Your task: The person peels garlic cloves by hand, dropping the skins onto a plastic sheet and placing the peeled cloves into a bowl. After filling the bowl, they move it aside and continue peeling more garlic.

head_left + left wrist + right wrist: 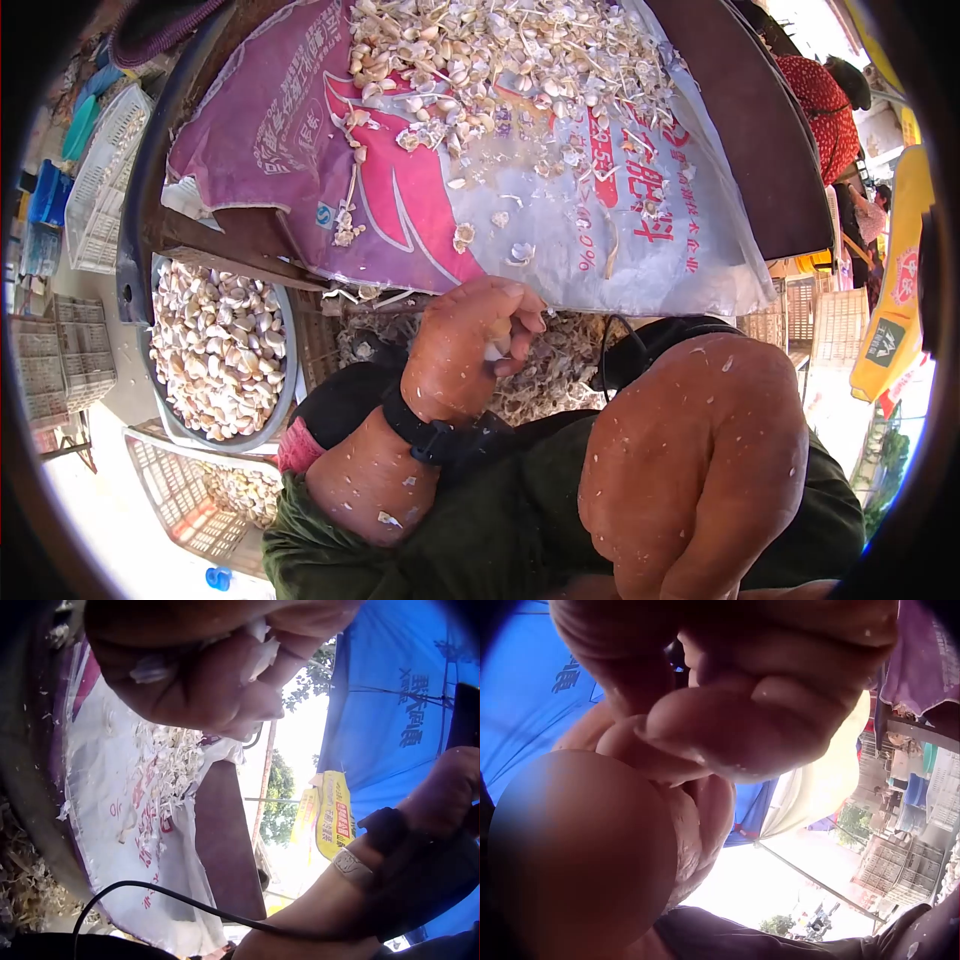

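In the head view my left hand [465, 335], with a black strap at the wrist, is at the near edge of a printed plastic sack [500, 270]. Its curled fingers hold a whitish garlic clove [497, 349]; bits of pale skin cling to the palm in the left wrist view. A heap of garlic cloves [480, 50] covers the far part of the sack. My right hand [700, 460] is lifted close to the head camera, flecked with peel. In the right wrist view its bent fingers [735, 727] are right by the face, with nothing visible in them.
A round basin [285, 400] full of cloves stands on the left, above a plastic crate [180, 490] with more cloves. Peel waste [560, 370] lies below the sack's edge. A black cable [187, 900] crosses the left wrist view. Another person in red [815, 110] is at the far right.
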`<move>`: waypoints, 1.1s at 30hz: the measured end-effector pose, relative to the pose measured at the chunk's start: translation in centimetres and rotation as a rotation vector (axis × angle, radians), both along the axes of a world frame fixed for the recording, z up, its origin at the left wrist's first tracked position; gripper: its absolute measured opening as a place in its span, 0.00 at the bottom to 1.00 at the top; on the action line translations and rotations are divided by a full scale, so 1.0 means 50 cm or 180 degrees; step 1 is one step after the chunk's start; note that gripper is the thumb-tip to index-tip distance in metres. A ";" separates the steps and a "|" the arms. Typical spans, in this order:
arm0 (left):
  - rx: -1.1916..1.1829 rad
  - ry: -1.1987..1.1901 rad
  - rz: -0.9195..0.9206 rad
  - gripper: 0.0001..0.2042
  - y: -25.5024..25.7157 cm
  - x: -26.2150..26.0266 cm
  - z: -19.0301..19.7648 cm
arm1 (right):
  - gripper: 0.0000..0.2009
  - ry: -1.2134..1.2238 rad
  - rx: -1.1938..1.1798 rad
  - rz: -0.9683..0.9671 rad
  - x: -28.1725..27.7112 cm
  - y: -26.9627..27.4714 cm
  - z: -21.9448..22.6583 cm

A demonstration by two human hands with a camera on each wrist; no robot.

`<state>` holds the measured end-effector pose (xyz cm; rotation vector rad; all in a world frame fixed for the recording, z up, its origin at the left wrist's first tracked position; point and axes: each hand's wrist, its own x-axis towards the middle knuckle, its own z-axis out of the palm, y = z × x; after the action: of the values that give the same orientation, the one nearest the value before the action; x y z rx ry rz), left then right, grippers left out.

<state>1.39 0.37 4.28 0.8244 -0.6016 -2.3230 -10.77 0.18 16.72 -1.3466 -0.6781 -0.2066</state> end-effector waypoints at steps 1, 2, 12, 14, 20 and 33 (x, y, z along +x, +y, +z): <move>0.0038 -0.0021 -0.0039 0.13 -0.001 -0.001 0.002 | 0.13 -0.0400 0.0517 -0.0821 -0.003 0.027 -0.030; 0.0095 -0.0051 -0.0085 0.14 0.001 0.000 0.002 | 0.14 -0.0810 0.1056 -0.1649 -0.004 0.040 -0.040; 0.0790 0.1248 0.0051 0.18 0.004 -0.004 0.019 | 0.12 0.2262 0.0125 -0.4472 -0.174 -0.012 -0.071; 0.0648 0.1175 0.0027 0.19 -0.004 0.011 0.004 | 0.07 0.2352 -0.0517 -0.5638 -0.241 -0.110 -0.139; 0.0394 0.1099 -0.0129 0.14 -0.022 0.006 -0.012 | 0.18 0.3857 -0.2495 -0.6454 -0.468 -0.417 -0.309; 0.0458 0.0786 -0.0025 0.12 -0.020 -0.018 -0.012 | 0.20 0.3489 -0.2993 -0.5272 -0.349 -0.306 -0.363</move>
<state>0.50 -0.64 3.68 0.5849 -0.3350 -2.4480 -28.20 -15.12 -1.45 -2.2762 1.5793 -0.3994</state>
